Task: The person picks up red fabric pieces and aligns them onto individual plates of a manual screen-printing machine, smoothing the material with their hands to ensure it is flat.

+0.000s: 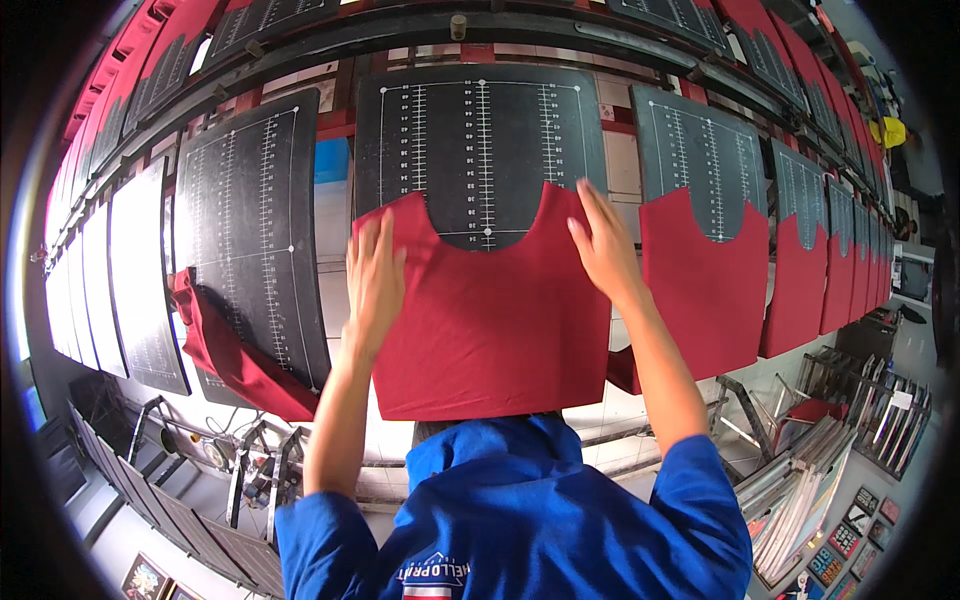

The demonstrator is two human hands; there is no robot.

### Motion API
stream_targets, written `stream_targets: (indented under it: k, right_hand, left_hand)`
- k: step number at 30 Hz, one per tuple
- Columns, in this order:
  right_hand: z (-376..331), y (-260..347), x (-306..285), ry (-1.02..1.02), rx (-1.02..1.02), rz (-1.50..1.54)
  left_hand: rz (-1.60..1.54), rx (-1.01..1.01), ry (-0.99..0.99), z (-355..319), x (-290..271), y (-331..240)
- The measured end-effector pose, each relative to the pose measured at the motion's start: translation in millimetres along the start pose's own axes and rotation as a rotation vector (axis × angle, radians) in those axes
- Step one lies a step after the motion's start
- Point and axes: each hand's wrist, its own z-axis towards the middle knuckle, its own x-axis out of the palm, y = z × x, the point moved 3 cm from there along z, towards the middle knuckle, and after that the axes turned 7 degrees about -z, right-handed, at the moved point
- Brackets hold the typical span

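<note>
A dark red cut fabric panel point(490, 330) with a scooped neckline lies over the lower part of a black printing board point(450, 130) marked with white scales. My left hand point(375, 275) rests on the panel's left shoulder, fingers stretched out and pointing up the board. On the opposite edge, my right hand point(606, 250) lies along the right shoulder with its fingers extended. Neither hand grips anything. The panel looks mostly smooth, and its bottom edge reaches close to my blue shirt.
On the board to the left point(270, 210), a bunched red fabric piece point(240, 350) lies crosswise. Boards to the right carry similar red panels point(705, 290). A dark rail point(400, 40) crosses beyond my board. Stacked frames point(800, 500) lean at lower right.
</note>
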Motion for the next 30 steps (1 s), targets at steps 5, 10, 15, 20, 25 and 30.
stream_targets:
  k: [5, 10, 15, 20, 25, 30]
  right_hand:
    - [33.5, -20.5, 26.8, -0.064, -0.082, -0.179]
    - [38.6, -34.1, 30.4, -0.137, -0.118, 0.000]
    - [45.1, -42.5, 34.7, -0.103, -0.115, -0.037]
    - [51.4, -44.0, 36.1, -0.122, -0.119, -0.055]
    - [54.7, -45.4, 38.7, -0.105, -0.111, -0.118]
    - [57.4, -44.0, 38.4, -0.036, -0.014, -0.203]
  left_hand:
    - [0.027, 0.146, 0.020, 59.7, 19.1, 27.8]
    - [-0.178, 0.073, 0.118, 71.7, 21.0, 41.9]
    - [-0.127, 0.152, 0.125, 83.9, 20.5, 47.4]
    - [-0.094, 0.143, 0.156, 92.6, 25.4, 52.7]
    - [-0.062, 0.129, 0.171, 94.9, 27.1, 54.0]
    - [0.069, 0.082, 0.204, 96.1, 28.1, 50.3]
